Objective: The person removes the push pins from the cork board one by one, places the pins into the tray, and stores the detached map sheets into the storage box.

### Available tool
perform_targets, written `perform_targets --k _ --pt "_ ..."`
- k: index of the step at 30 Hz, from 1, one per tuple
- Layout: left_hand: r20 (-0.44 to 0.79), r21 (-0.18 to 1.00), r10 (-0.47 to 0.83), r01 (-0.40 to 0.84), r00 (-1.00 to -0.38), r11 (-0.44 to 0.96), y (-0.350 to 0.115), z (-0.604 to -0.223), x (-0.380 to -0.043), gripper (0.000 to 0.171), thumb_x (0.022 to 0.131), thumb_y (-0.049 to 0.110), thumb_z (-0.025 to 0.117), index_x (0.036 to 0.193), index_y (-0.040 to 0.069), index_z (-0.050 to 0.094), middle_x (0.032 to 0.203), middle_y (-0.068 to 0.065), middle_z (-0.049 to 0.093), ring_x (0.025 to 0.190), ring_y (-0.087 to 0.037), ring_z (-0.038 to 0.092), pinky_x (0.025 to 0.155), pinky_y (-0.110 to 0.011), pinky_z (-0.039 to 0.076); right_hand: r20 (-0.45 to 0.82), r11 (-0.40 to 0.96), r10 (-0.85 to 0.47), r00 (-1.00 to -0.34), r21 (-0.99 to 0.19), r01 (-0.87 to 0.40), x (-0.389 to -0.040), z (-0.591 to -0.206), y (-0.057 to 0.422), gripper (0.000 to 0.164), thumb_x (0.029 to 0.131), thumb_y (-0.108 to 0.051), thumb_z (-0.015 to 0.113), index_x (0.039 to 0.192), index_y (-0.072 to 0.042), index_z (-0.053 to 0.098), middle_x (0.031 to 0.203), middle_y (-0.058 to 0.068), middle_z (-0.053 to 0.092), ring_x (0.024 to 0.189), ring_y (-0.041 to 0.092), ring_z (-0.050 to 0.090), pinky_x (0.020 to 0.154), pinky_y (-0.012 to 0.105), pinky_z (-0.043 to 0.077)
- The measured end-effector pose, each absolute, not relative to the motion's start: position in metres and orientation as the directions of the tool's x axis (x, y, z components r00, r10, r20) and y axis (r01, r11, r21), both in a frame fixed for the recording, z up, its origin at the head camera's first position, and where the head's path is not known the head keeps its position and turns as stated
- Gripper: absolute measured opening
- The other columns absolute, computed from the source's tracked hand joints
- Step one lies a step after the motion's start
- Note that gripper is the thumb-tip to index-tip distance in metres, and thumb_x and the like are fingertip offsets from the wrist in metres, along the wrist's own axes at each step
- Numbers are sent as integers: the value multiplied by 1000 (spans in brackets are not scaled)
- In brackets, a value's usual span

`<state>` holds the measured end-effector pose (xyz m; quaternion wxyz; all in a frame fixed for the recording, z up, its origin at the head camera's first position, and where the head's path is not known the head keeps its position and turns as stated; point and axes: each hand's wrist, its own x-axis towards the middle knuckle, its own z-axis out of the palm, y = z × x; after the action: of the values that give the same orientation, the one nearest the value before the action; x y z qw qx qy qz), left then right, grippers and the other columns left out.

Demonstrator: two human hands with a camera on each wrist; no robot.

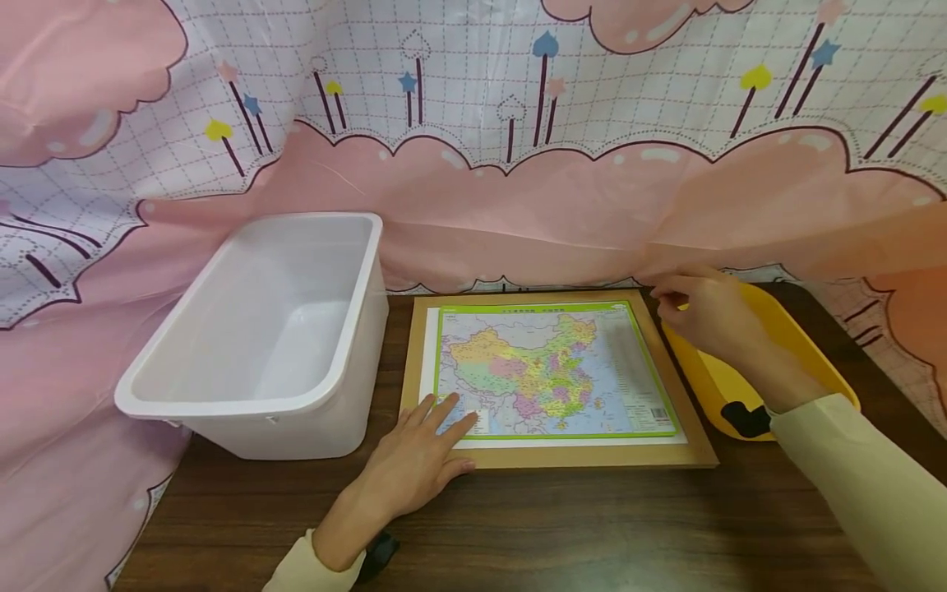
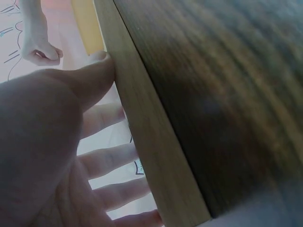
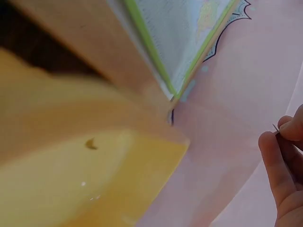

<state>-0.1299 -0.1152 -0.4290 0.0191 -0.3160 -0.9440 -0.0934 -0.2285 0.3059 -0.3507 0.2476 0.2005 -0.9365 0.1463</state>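
Observation:
A map of China point(image 1: 518, 370) with a green border lies over a white sheet point(image 1: 584, 442) on a wood-coloured board point(image 1: 444, 457). My left hand point(image 1: 418, 452) rests spread on the lower left corner of map and board, its thumb at the board's front edge point(image 2: 142, 109). Above the far left side of a yellow tray point(image 1: 787, 321), my right hand point(image 1: 713, 316) is raised. Its thumb and fingertip pinch a tiny thin pin point(image 3: 275, 128); only the pointed end shows in the right wrist view.
A deep white plastic tub point(image 1: 355, 329) stands left of the board. Behind everything hangs a pink and white patterned cloth point(image 1: 510, 205). The dark wooden table point(image 1: 562, 526) runs along the front. A small dark speck point(image 3: 91, 144) and tiny shiny bits lie in the tray.

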Motion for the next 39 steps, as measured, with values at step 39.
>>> perform_targets --k 39 --pt "98 163 597 605 -796 780 -114 -427 -129 55 104 45 67 151 19 60 162 -18 50 147 -51 49 106 -68 53 475 946 -214 -853 -117 -302 -189 -354 365 13 85 2 79 98 3 83 96 22 78 70 27 70 59 34 54"
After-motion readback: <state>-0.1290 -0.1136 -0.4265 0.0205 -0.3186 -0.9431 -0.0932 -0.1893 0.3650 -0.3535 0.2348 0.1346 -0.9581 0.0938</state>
